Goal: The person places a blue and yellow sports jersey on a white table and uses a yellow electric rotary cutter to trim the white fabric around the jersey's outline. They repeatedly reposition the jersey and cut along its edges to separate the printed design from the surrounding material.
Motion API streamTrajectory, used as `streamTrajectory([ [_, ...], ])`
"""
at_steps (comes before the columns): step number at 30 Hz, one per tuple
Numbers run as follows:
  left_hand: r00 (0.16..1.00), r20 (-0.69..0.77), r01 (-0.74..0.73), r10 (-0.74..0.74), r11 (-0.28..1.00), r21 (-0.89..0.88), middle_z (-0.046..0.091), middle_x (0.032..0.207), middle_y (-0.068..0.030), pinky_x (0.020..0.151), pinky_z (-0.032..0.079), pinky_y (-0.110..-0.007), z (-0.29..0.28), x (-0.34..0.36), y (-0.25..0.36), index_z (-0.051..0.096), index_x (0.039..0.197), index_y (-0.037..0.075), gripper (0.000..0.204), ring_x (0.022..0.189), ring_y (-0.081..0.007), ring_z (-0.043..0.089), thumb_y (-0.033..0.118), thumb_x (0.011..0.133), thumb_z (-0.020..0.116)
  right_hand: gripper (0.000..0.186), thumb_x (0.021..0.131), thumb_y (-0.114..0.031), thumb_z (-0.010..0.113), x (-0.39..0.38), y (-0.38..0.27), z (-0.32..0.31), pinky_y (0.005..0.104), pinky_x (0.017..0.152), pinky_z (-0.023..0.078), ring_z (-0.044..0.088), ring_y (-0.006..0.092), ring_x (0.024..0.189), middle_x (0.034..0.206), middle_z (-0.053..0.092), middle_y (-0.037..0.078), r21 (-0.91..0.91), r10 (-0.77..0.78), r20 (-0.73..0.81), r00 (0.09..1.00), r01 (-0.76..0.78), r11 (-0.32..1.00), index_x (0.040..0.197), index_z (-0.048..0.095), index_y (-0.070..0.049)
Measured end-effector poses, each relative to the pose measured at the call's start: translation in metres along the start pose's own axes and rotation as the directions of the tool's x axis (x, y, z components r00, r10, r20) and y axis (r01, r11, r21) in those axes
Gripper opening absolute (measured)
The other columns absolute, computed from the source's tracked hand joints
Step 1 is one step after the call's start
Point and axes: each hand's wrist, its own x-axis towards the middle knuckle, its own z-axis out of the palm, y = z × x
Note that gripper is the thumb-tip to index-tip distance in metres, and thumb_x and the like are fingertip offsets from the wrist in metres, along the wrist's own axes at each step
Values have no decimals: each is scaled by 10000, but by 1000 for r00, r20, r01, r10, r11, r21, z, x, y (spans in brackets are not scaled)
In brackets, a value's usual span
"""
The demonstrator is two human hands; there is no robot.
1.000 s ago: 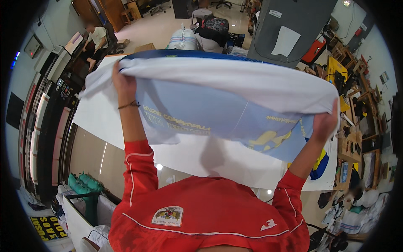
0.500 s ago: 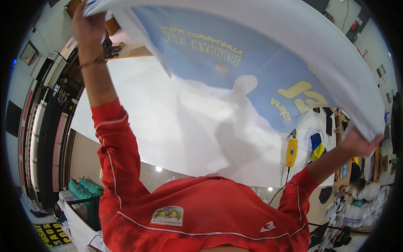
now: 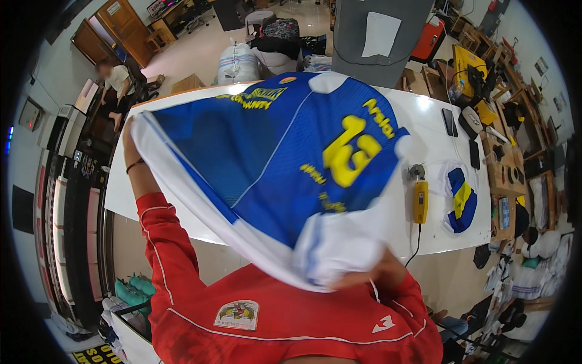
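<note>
My left hand (image 3: 130, 145) grips one corner of a large printed fabric sheet (image 3: 254, 139), blue with yellow printing and white edging, held out over the white table. The fingers of that hand are partly behind the cloth. My right hand (image 3: 367, 272), blurred, holds the white lower corner of the sheet close to my chest at the table's near edge. Right of the sheet lie a yellow corded power tool (image 3: 420, 203) and a folded blue, yellow and white fabric piece (image 3: 461, 200).
A phone (image 3: 449, 122), pouch (image 3: 470, 123) and dark slim object (image 3: 474, 155) lie on the white table (image 3: 133, 188) at right. A seated person (image 3: 118, 85) is at back left, beside machines (image 3: 70, 170). Sacks (image 3: 236, 64), a grey cabinet (image 3: 376, 42) and cluttered shelving stand beyond.
The sheet was raised and swung over, so its bright printed face now shows. My right hand came down and leftward toward my chest. My left hand came down from its raised position.
</note>
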Motion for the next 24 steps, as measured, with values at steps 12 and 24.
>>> streamTrajectory([
  [12, 710, 703, -553, -40, 586, 592, 774, 879, -168, 737, 589, -363, 195, -152, -221, 796, 1025, 32, 317, 770, -254, 758, 328, 921, 753, 594, 1004, -484, 626, 118, 11, 78, 395, 1019, 509, 652, 376, 1219, 1307, 682, 237, -426, 87, 500, 862, 157, 891, 1355, 633, -5],
  [24, 606, 750, -598, -264, 471, 649, 694, 880, -149, 754, 513, -490, 205, -315, -403, 665, 1207, 23, 424, 811, -338, 675, 347, 936, 699, 438, 869, 8, 677, -28, 99, -78, 359, 982, 526, 669, 211, 1114, 1217, 699, 107, 1, -45, -888, 458, 99, 995, 1305, 634, 1],
])
